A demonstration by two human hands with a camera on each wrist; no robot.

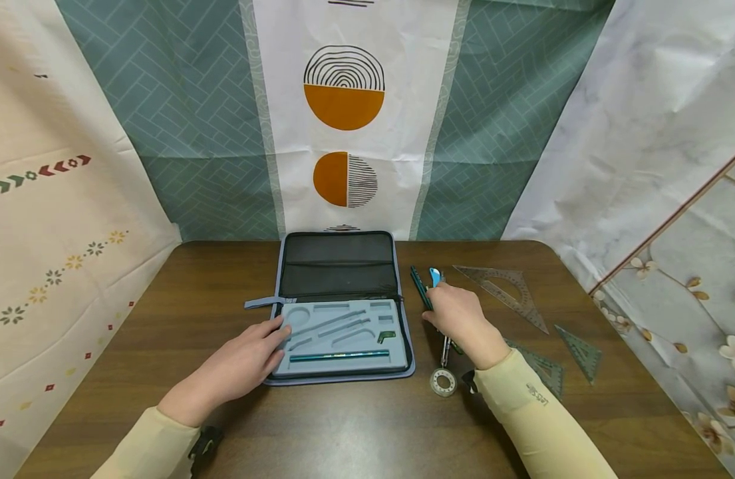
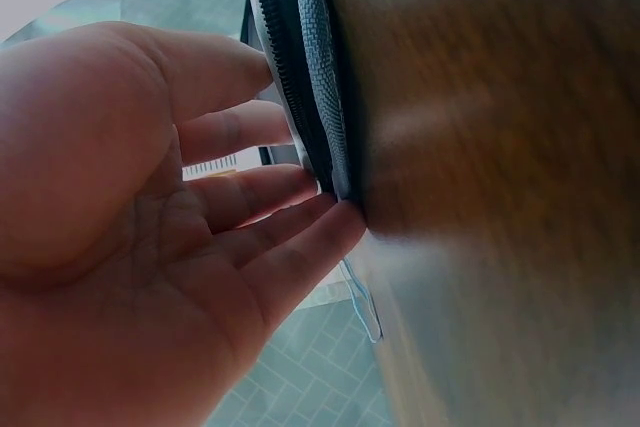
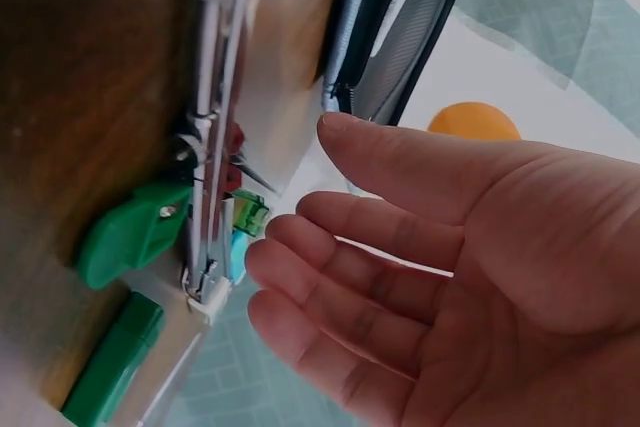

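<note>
An unzipped blue-grey case (image 1: 337, 266) lies on the table, its grey moulded tray (image 1: 319, 370) facing up. In the tray are a dark green pencil (image 1: 339, 356) and a small green piece (image 1: 386, 336). My left hand (image 1: 253, 356) rests on the tray's left edge; in the left wrist view its fingers touch the zippered rim (image 2: 325, 77). Over the loose tools right of the case, my right hand (image 1: 459, 319) has loosely bent fingers with nothing visible between them. A metal compass (image 3: 212, 97) lies beside those fingertips. Dark pencils (image 1: 420, 286) and a blue-topped item (image 1: 435, 275) are partly covered by this hand.
A clear set square (image 1: 507, 286) and smaller green triangles (image 1: 583, 352) lie to the right. Nearer the front is a round pale disc (image 1: 443, 382) with a hole. A green clip-like piece (image 3: 135, 232) and a green block (image 3: 115, 357) appear in the right wrist view.
</note>
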